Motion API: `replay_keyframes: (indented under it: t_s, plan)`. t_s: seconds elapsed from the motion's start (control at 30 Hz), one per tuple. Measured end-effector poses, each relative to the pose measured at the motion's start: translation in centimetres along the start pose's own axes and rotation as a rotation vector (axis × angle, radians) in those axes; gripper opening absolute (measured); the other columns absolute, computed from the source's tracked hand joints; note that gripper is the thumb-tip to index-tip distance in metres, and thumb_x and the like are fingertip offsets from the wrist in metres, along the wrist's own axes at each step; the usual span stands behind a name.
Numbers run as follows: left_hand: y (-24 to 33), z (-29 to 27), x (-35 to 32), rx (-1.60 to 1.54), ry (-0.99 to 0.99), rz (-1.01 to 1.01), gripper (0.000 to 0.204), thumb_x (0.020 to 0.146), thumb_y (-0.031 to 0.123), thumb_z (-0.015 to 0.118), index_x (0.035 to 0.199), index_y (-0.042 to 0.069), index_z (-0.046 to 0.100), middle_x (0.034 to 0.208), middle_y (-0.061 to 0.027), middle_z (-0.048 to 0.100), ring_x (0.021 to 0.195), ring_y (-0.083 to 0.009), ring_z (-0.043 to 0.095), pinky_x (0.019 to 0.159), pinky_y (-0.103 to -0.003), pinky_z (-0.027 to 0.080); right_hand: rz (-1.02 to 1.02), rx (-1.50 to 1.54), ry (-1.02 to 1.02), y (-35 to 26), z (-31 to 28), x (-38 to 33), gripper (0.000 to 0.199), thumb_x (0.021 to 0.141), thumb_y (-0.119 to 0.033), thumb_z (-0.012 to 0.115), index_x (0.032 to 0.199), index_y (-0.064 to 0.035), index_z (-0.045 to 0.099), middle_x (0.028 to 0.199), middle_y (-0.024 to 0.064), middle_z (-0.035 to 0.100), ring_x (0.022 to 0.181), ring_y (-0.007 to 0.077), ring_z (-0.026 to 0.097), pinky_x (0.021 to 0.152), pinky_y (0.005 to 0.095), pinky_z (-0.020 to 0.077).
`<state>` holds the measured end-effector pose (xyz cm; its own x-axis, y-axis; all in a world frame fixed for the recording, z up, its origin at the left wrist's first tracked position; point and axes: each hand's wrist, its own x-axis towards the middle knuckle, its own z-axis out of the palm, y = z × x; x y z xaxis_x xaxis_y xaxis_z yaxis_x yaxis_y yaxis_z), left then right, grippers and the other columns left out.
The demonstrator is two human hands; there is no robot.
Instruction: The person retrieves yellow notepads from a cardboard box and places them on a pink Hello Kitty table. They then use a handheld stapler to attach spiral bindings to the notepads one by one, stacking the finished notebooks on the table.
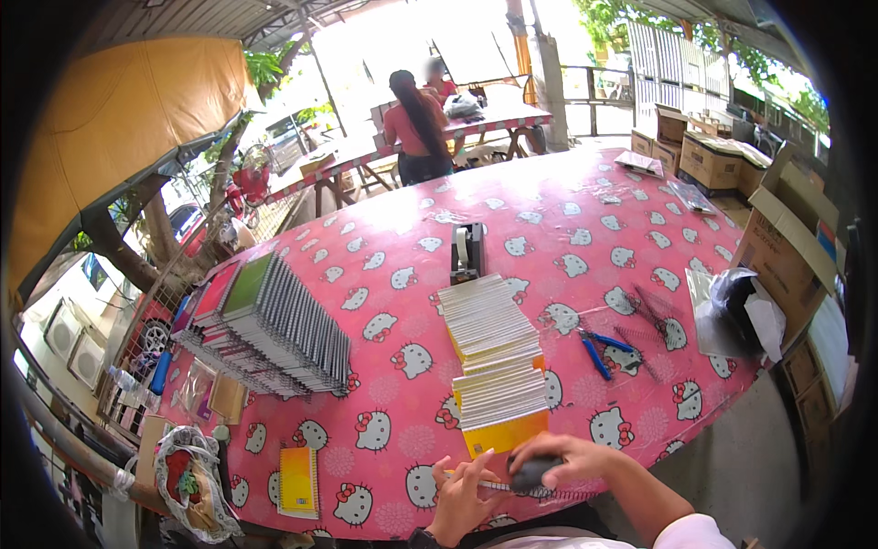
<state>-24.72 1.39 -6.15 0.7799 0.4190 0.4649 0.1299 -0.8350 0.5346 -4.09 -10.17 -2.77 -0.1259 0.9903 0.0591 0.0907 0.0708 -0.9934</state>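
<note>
Near the table's front edge, my left hand (462, 505) grips a small notebook (492, 485), seen nearly edge-on, between thumb and fingers. My right hand (572, 455) is closed over a dark rounded object (535, 474), shaped like a computer mouse, just right of the notebook. A thin wire coil (569, 495) sticks out to the right beneath it. Just beyond my hands lies a long row of small yellow-covered notebooks (498, 398), their white page edges upward. A single yellow spiral notebook (298, 482) lies flat to the left.
A pink cat-print cloth covers the table (402, 439). On it are stacked spiral notebooks (288, 325), a black tape dispenser (467, 252), blue-handled pliers (599, 352) and loose black coils (649, 320). Cardboard boxes (777, 247) stand right; two people (416, 128) are at a far table.
</note>
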Motion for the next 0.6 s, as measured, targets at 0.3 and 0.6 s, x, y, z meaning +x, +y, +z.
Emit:
replay_keyframes:
  t_s: [0.3,0.6]
  plan:
    - [-0.6,-1.5,-0.2,-0.092,0.156,-0.204,0.092,0.07,0.014,0.081,0.143,0.007,0.025,0.108,-0.0051,0.063,0.093,-0.0166,0.061,0.098,-0.043,0.033,0.109,-0.124,-0.048,0.4,0.3,1.4,0.06,0.075,-0.057,0.068,0.111,-0.0095,0.064,0.115,0.0128,0.058,0.116,0.0271,0.046,0.097,0.0381,0.0367]
    - [-3.7,0.5,-3.3,-1.101,0.261,-0.556,0.051,0.079,-0.011,0.066,0.126,0.0,0.05,0.11,-0.0088,0.062,0.098,-0.0146,0.059,0.086,-0.027,0.048,0.231,-0.238,-0.049,1.1,0.6,2.5,0.059,0.077,-0.054,0.068,0.116,-0.0109,0.062,0.107,0.0116,0.057,0.103,0.0244,0.053,0.089,0.0327,0.0412]
